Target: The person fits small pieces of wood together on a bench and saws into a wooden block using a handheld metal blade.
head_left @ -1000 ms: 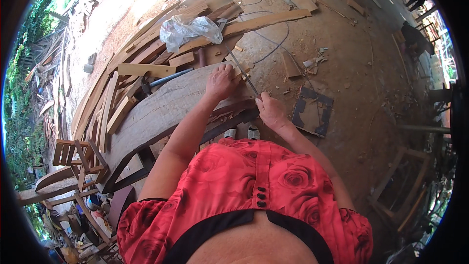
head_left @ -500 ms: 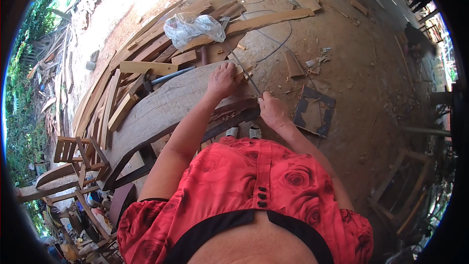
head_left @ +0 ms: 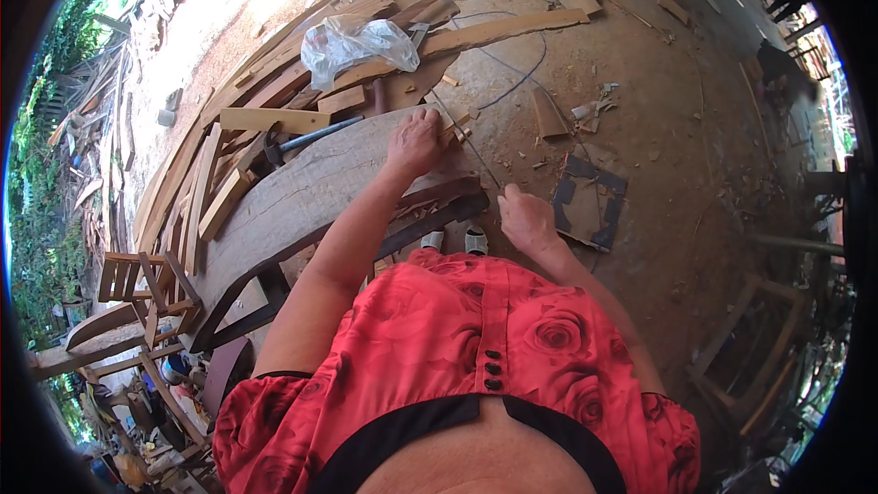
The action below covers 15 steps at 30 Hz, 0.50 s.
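My left hand [head_left: 417, 140] is closed and presses down at the far right end of a weathered wooden bench [head_left: 302, 185]. Under its fingers a small light strip of wood [head_left: 463, 135] sticks out past the bench end. My right hand [head_left: 528, 220], closed, grips the near end of a long, thin, straight saw-like tool [head_left: 482, 160]. The tool slants away to the far left and crosses the wood strip beside my left fingers. Its handle is hidden in my fist, and its teeth are too small to make out.
A blue-handled hammer [head_left: 320, 136] lies along the bench's far edge. Beyond are stacked boards [head_left: 265, 96] and a clear plastic bag [head_left: 357, 48]. On the floor at right are a wood block [head_left: 549, 114], a dark-patched board [head_left: 590, 203] and a cable [head_left: 521, 87].
My right hand has moved a little right and nearer to me, drawing the thin tool along. My left hand stays on the wood at the bench end.
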{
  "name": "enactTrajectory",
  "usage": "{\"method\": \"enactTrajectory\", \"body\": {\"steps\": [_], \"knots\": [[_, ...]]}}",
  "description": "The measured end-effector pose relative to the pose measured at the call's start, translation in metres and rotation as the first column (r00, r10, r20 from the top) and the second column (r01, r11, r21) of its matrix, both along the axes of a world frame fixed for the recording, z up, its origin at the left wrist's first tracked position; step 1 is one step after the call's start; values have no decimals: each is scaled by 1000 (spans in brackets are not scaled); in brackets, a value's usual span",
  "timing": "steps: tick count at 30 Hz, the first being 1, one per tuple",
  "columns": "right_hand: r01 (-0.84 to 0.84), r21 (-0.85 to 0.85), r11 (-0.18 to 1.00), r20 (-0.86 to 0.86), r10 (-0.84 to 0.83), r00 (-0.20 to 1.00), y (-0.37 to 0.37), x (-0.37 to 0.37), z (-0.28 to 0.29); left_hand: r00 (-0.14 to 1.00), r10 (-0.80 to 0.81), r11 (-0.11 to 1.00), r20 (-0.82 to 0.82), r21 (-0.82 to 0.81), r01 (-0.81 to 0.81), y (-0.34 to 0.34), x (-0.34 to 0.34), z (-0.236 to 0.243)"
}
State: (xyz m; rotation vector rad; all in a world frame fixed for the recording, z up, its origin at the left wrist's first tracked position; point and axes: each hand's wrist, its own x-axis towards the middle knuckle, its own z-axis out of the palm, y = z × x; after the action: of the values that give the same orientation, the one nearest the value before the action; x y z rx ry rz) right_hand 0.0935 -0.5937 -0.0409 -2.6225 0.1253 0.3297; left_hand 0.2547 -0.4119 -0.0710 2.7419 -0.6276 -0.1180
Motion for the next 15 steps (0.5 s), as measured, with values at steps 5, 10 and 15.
{"method": "enactTrajectory", "body": {"steps": [5, 10, 15], "knots": [[8, 18, 1000, -27, -7, 1000, -8, -2, 0, 1000, -11, 1000, 6, 2, 10, 0, 3, -2], [20, 22, 1000, 154, -23, 988, 12, 65, -34, 999, -30, 999, 12, -13, 30, -4, 3, 0], [17, 42, 999, 42, -19, 999, 3, 21, -12, 1000, 4, 1000, -11, -11, -4, -1, 2, 0]]}}
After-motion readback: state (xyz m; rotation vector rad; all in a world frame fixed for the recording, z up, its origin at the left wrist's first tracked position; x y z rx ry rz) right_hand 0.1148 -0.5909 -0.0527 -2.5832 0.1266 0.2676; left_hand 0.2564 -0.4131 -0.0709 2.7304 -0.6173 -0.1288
